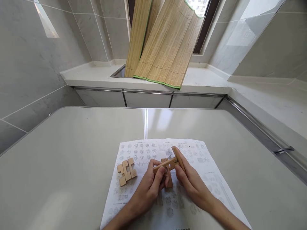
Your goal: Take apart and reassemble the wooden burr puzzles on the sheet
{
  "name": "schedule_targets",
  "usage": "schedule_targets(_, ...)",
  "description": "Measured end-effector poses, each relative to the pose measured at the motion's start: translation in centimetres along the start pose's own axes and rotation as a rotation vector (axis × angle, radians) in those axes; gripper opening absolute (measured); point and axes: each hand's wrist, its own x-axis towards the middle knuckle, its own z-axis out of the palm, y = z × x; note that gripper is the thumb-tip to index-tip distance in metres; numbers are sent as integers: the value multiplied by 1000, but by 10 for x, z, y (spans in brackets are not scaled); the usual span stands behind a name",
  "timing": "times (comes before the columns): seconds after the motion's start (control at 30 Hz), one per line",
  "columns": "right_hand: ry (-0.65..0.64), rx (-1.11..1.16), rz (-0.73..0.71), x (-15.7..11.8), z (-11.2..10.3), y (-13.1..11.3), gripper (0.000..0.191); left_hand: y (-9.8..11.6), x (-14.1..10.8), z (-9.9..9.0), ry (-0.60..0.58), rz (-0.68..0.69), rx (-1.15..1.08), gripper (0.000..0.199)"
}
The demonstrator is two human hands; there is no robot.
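Wooden pieces (pixel 171 163) are held between both hands above a printed sheet (pixel 206 179). My left hand (pixel 152 183) pinches the left end of a notched, flat-lying piece. Closed around a long piece that slants up to the left is my right hand (pixel 192 180), its thumb near the spot where the pieces meet. Another wooden piece points downward just beneath them, partly hidden by the left fingers; whether it is joined to the others I cannot tell. Left of my left hand, a group of notched wooden blocks (pixel 127 171) rests on the sheet.
The sheet shows rows of small drawings and lies on a pale table (pixel 72 153) with a seam down its middle. Beyond the far edge are a white ledge (pixel 96 75), a hanging bamboo mat (pixel 168 44) and a window. Tiled walls stand on both sides.
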Motion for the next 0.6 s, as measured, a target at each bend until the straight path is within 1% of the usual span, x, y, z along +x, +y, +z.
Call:
schedule_targets(0.13, -35, 2, 28, -2, 3, -2, 59, -1, 0, 1, -27, -7, -3, 31)
schedule_targets(0.23, -33, -9, 17, -4, 4, -2, 62, 3, 0, 0, -39, -20, 16, 31)
schedule_targets(0.3, -32, -9, 7, -4, 2, -1, 63, 10, -1, -2, -63, -33, 75, 31)
schedule_targets(0.43, -34, -23, -23, -1, -7, 1, 57, 22, -3, -6, -150, -89, 245, 33)
schedule_targets(0.5, -62, -41, -30, 0, -9, 0, 56, 22, -4, -7, -156, -104, 305, 33)
schedule_targets(0.6, -165, -74, -33, -1, -6, -4, 59, 18, -4, -6, -131, -101, 365, 32)
